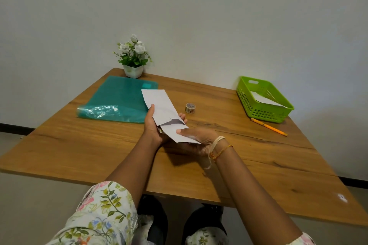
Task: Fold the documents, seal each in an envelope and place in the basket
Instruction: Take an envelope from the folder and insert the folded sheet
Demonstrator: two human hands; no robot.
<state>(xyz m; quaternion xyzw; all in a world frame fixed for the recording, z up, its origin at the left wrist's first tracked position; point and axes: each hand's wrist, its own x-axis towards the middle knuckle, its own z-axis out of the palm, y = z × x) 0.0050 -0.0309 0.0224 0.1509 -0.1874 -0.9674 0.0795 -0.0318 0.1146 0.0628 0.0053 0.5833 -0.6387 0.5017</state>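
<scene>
Both hands are working above the centre of the brown wood-grain table (249,165). The left hand (154,127) is gripping the long white paper envelope (159,103) from below, thumb lying along its left edge, fingertips curling up past its right edge. The envelope is pointing toward 11 o'clock, its mouth gaping open at the near end.

The right hand (196,141) is pinching the folded white paper document (179,134), thumb pressing on top, fingers underneath; the document's far end is sitting inside the envelope's mouth. Cream and orange thread bracelets (219,146) are circling the right wrist.

At 2 o'clock, the lime-green perforated plastic basket (278,114) is sitting at the table's far right, holding a white envelope (263,99). Just in front of it, an orange pencil (268,126) is lying. A small patterned tape roll (190,108) is standing at 1 o'clock, near the hands. At 10 o'clock a teal translucent plastic folder (117,99) is lying flat; behind it, a white-flowered plant in a white pot (133,57).
</scene>
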